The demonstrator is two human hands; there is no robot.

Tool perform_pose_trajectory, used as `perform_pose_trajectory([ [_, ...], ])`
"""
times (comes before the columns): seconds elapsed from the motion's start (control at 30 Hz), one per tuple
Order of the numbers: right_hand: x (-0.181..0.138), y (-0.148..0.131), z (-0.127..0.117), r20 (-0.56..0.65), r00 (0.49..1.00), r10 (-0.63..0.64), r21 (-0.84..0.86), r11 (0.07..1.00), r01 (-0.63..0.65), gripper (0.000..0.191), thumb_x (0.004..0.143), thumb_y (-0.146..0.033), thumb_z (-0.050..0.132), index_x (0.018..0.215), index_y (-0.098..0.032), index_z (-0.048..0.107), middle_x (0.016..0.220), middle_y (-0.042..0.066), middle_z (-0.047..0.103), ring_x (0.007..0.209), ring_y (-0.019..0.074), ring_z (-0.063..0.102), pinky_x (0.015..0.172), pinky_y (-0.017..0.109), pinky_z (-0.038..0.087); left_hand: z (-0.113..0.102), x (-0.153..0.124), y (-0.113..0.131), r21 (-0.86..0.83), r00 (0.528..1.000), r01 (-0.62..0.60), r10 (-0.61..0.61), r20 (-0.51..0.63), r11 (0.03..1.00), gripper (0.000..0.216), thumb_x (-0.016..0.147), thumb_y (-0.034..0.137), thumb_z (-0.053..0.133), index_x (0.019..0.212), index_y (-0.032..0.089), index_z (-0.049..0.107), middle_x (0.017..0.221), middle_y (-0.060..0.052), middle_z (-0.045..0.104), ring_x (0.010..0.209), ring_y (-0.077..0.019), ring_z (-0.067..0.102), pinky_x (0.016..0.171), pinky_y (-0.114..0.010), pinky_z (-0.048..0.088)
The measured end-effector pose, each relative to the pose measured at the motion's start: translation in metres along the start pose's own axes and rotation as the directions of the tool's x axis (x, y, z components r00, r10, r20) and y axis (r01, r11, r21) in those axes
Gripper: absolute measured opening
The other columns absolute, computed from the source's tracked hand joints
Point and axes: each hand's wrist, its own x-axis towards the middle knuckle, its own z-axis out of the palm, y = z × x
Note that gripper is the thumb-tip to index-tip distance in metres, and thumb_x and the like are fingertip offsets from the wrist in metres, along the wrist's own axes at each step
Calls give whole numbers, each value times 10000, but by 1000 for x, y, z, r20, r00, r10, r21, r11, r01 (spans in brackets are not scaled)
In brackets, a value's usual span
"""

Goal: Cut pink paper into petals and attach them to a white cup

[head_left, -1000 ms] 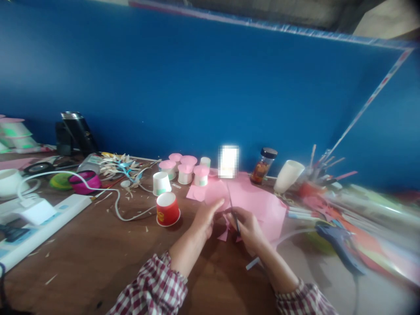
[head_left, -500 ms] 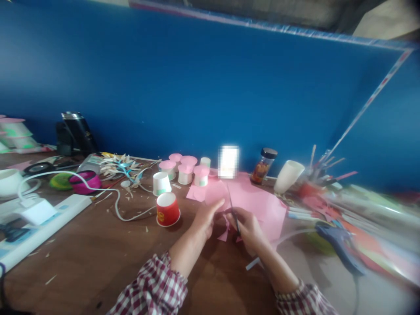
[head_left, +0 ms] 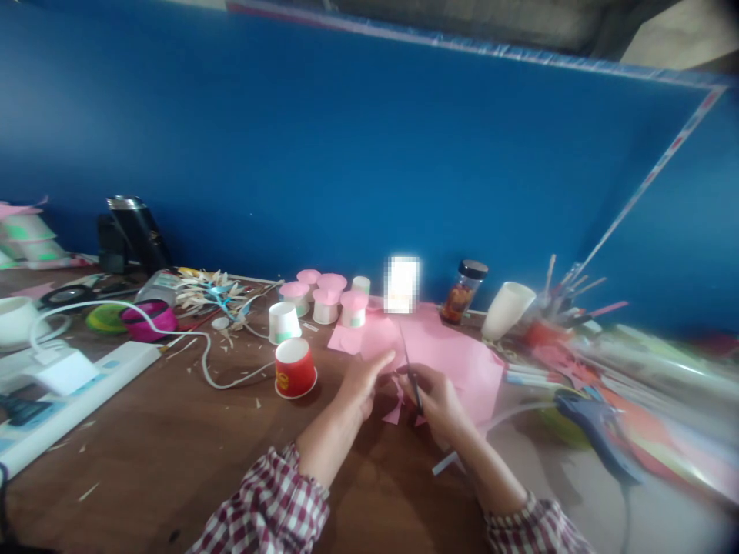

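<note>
My left hand pinches a piece of pink paper, thumb on top. Closed round dark-handled scissors is my right hand, whose blades point away from me along the paper's right edge. A narrow pink offcut hangs below the fingers. Behind both hands lies a larger pink sheet on the table. To the left of my left hand stands a red paper cup, with a white cup just behind it.
Several small cups topped with pink discs stand near the blue wall. A dark-lidded jar and a tilted white cup are at the back right. A glue gun lies right; a power strip with cables lies left.
Hardly anything differs. Both hands hold the same positions, with the scissors at the paper's edge.
</note>
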Motion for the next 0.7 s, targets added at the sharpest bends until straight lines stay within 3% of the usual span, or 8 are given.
perform_pose_trajectory([
  [0.7,-1,-4,-1,-18,1000,9,-9,1000,-9,382,792,-485,617,925,-132,672,586,7,585,516,138,535,452,228,414,-3,3,-4,31,999,-32,31,10,999,326,572,260,806,816,119,643,694,-49,667,583,-154,629,533,-249,457],
])
